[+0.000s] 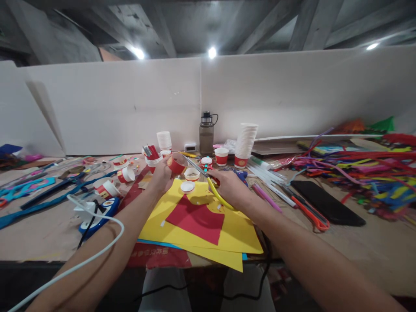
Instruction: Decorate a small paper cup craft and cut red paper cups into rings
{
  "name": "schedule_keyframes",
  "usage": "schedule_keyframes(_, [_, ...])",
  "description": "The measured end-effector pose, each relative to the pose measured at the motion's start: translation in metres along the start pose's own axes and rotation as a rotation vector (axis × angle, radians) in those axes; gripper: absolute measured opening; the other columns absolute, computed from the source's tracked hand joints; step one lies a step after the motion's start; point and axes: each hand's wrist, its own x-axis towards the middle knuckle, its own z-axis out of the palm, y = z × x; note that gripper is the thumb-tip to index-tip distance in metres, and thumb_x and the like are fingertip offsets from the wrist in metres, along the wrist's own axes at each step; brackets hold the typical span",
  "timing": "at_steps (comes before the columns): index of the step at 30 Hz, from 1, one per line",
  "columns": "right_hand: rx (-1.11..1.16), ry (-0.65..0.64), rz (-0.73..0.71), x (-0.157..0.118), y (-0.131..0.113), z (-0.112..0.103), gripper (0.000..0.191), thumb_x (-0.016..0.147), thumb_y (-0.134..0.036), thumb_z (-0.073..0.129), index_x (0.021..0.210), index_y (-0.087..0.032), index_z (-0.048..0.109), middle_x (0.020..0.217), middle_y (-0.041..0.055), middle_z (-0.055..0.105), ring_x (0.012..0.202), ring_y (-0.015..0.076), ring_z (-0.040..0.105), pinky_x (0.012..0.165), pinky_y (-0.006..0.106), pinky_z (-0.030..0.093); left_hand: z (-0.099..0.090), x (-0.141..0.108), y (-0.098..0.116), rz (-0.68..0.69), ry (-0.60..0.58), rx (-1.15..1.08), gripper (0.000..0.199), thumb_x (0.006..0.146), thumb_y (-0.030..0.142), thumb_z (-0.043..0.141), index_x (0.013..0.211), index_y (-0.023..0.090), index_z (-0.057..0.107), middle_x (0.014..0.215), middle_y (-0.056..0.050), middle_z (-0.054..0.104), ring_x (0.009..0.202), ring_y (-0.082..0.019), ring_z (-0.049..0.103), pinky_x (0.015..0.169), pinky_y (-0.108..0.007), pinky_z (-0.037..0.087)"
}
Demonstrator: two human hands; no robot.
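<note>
My left hand (162, 174) is closed around a red paper cup piece (177, 164), held above the back edge of the yellow sheets. My right hand (227, 185) grips yellow-handled scissors (212, 189), whose blades point up and left toward the cup piece. Whether the blades touch it I cannot tell. Below my hands, a red paper piece (198, 219) lies on the yellow paper (156, 225). A white disc (187, 186) rests near the top of the yellow paper, in front of a small cup (192, 174) with something inside.
A dark bottle (206, 136) and a tall cup stack (246, 145) stand at the back. Cut cups (108, 189) and a blue power strip (100, 216) are left. Right lie a red cutter (310, 213), a black phone (326, 203) and colourful strips (383, 169). A white cable (97, 255) crosses my left forearm.
</note>
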Motion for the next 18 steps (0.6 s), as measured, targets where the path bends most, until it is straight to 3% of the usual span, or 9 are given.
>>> schedule_keyframes(5, [0.012,-0.005,-0.018,-0.0006,0.0005,0.0001,0.029,0.077,-0.022,0.057,0.105,-0.018,0.065,0.095,0.0085,0.069,0.083,0.0183,0.060,0.070,0.024,0.041,0.0009,0.0001,0.0041,0.104,0.011,0.040,0.023,0.061,0.025,0.076,0.077,0.014,0.062,0.068,0.000,0.063,0.061,-0.011,0.058,0.053,-0.020,0.043])
schedule_keyframes(11, [-0.052,0.001,-0.022,-0.0006,0.0029,0.0010,0.035,0.077,-0.022,0.057,0.112,-0.016,0.061,0.099,0.0107,0.065,0.085,0.0190,0.058,0.071,0.025,0.040,0.0057,-0.0063,-0.0014,0.042,-0.093,0.045,0.023,0.063,0.027,0.075,0.077,0.016,0.062,0.067,0.000,0.062,0.066,-0.014,0.061,0.060,-0.023,0.047])
schedule_keyframes(18, [0.002,0.002,-0.016,-0.0002,0.0012,0.0008,0.030,0.078,-0.020,0.056,0.107,-0.017,0.064,0.099,0.0097,0.067,0.085,0.0182,0.059,0.072,0.024,0.040,0.0083,-0.0078,0.0012,0.034,-0.105,0.037,0.023,0.061,0.025,0.076,0.069,0.016,0.057,0.063,0.002,0.057,0.059,-0.010,0.056,0.055,-0.021,0.046])
